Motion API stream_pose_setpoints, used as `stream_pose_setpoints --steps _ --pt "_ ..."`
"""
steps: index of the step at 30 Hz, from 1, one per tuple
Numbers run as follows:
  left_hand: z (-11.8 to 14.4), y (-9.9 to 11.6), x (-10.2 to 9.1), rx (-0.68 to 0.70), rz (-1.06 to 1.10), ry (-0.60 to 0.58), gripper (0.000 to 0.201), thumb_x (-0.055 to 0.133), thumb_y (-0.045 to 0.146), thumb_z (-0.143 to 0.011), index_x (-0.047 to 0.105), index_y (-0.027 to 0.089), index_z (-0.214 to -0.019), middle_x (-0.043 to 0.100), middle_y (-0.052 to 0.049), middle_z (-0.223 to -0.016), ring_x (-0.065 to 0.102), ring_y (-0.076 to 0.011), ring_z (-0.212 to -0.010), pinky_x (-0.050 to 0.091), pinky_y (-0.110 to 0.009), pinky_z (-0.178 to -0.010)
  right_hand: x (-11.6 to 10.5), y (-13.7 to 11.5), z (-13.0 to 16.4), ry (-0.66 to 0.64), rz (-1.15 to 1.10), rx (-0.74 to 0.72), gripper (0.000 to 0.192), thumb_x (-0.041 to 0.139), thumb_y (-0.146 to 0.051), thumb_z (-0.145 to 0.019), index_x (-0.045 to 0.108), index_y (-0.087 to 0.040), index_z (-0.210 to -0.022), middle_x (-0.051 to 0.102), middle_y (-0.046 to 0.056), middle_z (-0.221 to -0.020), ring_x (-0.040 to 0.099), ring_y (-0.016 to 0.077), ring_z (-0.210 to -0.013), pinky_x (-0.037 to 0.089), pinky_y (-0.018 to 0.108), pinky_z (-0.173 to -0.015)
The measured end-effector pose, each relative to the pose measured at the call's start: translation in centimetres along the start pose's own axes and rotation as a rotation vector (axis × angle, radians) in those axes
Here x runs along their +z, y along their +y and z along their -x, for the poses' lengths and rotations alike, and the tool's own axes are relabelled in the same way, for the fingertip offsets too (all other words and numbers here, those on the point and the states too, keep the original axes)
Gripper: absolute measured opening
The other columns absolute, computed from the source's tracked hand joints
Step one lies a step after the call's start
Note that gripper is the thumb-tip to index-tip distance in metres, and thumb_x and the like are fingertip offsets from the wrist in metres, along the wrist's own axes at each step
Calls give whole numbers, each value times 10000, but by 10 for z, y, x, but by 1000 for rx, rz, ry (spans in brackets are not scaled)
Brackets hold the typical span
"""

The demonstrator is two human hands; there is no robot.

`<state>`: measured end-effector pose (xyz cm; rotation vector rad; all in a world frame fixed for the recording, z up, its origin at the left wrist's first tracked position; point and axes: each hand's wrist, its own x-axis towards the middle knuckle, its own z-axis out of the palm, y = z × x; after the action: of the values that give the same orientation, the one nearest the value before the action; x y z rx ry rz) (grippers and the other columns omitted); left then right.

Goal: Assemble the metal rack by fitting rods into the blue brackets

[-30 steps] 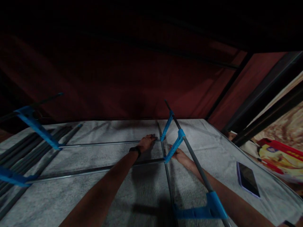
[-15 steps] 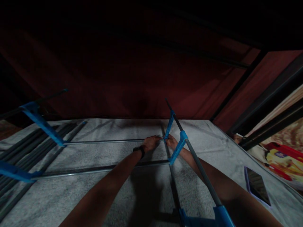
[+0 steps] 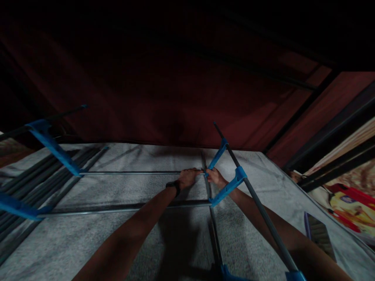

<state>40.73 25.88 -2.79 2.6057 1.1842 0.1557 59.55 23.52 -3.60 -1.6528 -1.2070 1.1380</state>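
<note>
My left hand (image 3: 188,178), with a dark band on its wrist, is closed round the right end of the far metal tube (image 3: 131,172). My right hand (image 3: 216,176) grips the lower end of a blue plastic connector (image 3: 218,156), where that tube end meets it. The exact joint is partly hidden by my fingers. Nearer me, a second blue connector (image 3: 230,188) joins the near metal tube (image 3: 96,212). A long upright-side tube (image 3: 258,199) runs slanting through the tops of both connectors.
Blue connectors (image 3: 54,146) stand on the left side of the frame. Several loose grey tubes (image 3: 67,177) lie at the left on the pale blanket (image 3: 123,242). A phone (image 3: 319,234) and a red-and-yellow package (image 3: 353,207) lie to the right. Dark red cloth (image 3: 175,97) hangs behind.
The right side of the frame has tipped further to the right, its connectors leaning more. My right hand has moved slightly right with it; my left hand stays on the tube.
</note>
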Motion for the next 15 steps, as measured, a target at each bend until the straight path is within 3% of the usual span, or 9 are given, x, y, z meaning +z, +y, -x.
stream_pose_setpoints --steps 8,15 --pt "8 3 -2 6 44 4 575 374 42 -927 600 265 -1406 665 -118 -1296 662 -274 -1133 519 -355 -934 5 -2 10 -20 -14 18 163 561 -343 -878 577 -184 -846 589 -2 -676 587 165 -688 524 301 -680" --pt "8 -3 2 10 41 -3 594 425 57 -901 585 326 -1407 667 -85 -1274 667 -230 -1112 528 -316 -925 11 -2 12 -44 -33 -48 193 515 -352 -911 550 -179 -833 570 2 -690 564 166 -687 514 333 -696"
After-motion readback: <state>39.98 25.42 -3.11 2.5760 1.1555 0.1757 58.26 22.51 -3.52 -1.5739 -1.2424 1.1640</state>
